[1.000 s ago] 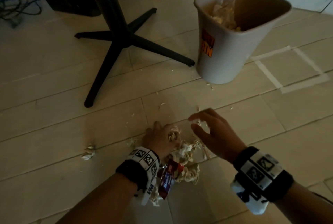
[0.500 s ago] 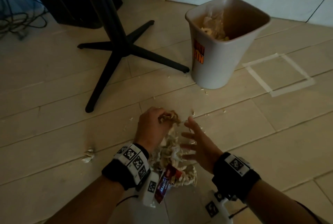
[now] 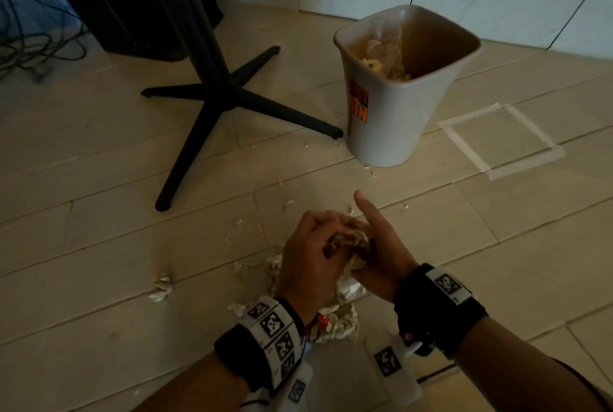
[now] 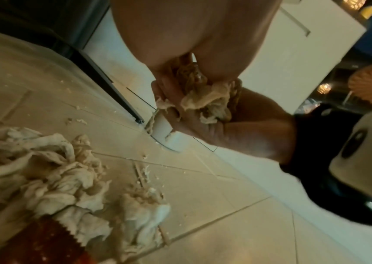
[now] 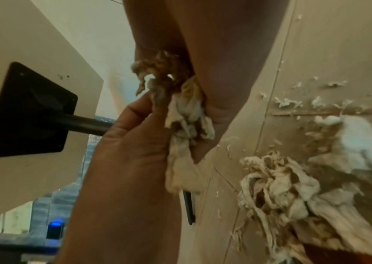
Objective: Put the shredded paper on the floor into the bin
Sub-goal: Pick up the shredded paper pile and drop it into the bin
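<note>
Between my left hand [image 3: 310, 259] and right hand [image 3: 381, 257] I hold a wad of shredded paper [image 3: 350, 241]: pale beige, crumpled, stringy strips pressed into a rough ball with no clear long axis. My left fingers curl over it; my right palm cups it, index finger pointing up. A looser heap of shreds [image 3: 341, 322] lies on the floor [image 3: 99, 246] beneath my wrists. The grey bin [image 3: 391, 126] stands upright ahead, well apart, paper already inside.
</note>
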Available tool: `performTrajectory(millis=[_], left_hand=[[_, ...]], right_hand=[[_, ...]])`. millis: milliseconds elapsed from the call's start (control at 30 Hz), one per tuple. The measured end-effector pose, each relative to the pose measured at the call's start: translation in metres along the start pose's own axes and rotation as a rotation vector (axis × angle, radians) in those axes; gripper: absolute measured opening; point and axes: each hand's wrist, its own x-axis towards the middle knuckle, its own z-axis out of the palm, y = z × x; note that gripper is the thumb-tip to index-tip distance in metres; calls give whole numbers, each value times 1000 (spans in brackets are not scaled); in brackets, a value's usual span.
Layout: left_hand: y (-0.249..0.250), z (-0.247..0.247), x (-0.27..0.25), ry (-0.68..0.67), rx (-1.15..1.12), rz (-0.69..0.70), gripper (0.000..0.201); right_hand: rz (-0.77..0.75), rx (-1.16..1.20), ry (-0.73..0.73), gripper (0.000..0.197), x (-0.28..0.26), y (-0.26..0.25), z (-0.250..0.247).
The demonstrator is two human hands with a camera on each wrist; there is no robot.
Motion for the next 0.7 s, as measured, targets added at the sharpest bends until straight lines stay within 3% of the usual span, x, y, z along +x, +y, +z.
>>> performTrajectory(millis=[67, 133, 200, 300, 400, 500, 600, 700], left_hand=[[0, 0, -3, -15, 90, -14, 27], [-1, -2, -3, -18, 122, -122, 39], [-3, -7, -2, -41, 55, -231, 49], [-9, -12, 0, -148, 7, -242, 53], [-16, -19, 0, -284, -58, -203, 58], [-34, -29, 4, -316, -101, -282, 56], [-69, -35, 9, -269, 111, -405, 43], [-88, -38, 13, -385, 391, -524, 50]], right_hand=[[-1, -87, 12, 67, 0, 4, -2], [2, -173, 9, 61, -2, 9, -4], [-16, -222, 1, 47, -4, 14, -5], [-15, -251, 63, 30, -4, 21, -9], [14, -224, 234, 20, 0, 23, -16], [17, -281, 451, 19, 3, 19, -29], [41, -380, 577, 29, 5, 15, -40], [89, -518, 617, 27, 3, 12, -45]])
